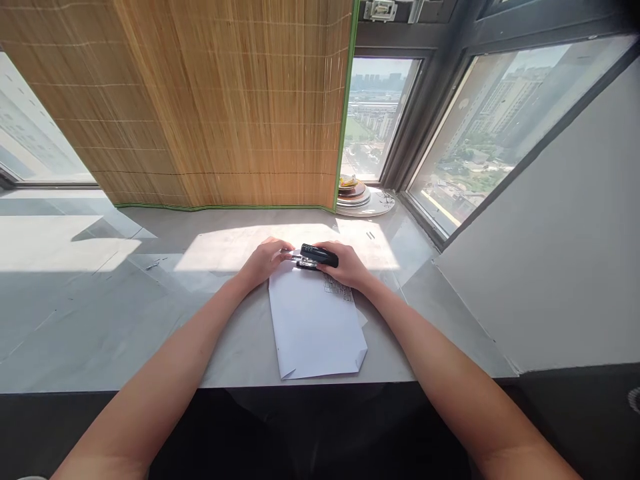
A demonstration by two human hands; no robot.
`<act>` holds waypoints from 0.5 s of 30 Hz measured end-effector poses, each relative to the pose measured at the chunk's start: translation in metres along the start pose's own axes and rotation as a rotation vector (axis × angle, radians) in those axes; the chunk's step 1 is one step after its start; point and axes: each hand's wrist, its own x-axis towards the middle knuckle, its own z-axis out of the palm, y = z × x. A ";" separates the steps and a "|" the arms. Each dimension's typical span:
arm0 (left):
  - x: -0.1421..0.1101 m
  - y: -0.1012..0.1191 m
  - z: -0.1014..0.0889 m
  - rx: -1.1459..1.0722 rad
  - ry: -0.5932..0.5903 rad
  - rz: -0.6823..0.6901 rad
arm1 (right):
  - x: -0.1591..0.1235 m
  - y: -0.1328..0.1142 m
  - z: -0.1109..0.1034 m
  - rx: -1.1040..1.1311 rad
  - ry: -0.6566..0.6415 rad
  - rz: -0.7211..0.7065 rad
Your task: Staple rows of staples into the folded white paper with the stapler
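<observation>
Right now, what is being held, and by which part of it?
The right hand holds the stapler by its right end. The left hand is at the top-left corner of the paper; whether it grips anything can't be told.

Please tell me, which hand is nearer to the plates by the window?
Right. The right hand, holding the stapler, is on the near side of the plates; the left hand, at the top left corner of the paper, is farther off to their left.

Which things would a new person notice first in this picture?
The big bamboo blind, hanging across the top left and middle, would likely catch the eye first. Next comes the black stapler in the right hand, at the far end of the white paper. Plates are stacked by the window corner.
</observation>
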 end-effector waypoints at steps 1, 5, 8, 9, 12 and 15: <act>0.000 0.000 0.001 0.014 -0.016 0.007 | 0.000 0.001 0.000 -0.001 0.001 0.000; 0.000 -0.001 0.005 0.055 -0.046 0.012 | 0.000 0.003 0.001 0.002 0.003 -0.001; 0.001 -0.002 0.006 0.042 -0.039 0.019 | 0.001 0.002 0.000 0.007 0.003 -0.002; 0.001 -0.002 0.005 0.037 -0.034 0.019 | 0.001 0.001 0.000 0.007 0.003 -0.004; 0.001 -0.002 0.005 0.027 -0.030 0.014 | 0.001 -0.001 -0.001 0.005 0.001 -0.010; 0.001 0.000 0.004 0.017 -0.030 0.015 | 0.001 -0.001 -0.001 0.008 -0.001 -0.016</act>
